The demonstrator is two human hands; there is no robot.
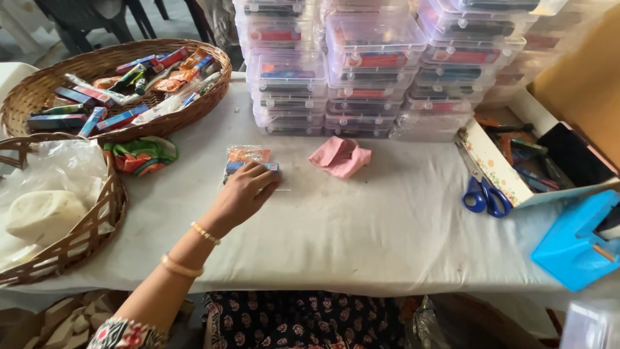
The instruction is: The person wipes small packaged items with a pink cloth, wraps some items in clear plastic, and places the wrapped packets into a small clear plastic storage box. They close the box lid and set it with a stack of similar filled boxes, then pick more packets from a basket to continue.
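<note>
My left hand (244,192) reaches out over the white cloth-covered table (361,220), two bangles on its wrist. Its fingers rest on a small clear plastic packet (248,157) with orange and blue items inside, lying flat on the cloth. Whether the fingers pinch the packet or only press on it is unclear. A crumpled pink cloth (340,157) lies a little to the right of the packet. My right hand is out of sight.
A wicker basket (123,76) of small boxes and packets sits at the back left. A second basket (61,213) holds plastic bags. Stacks of clear plastic boxes (374,64) stand at the back. Blue-handled scissors (484,194), a tray of tools and a blue holder (575,249) are on the right.
</note>
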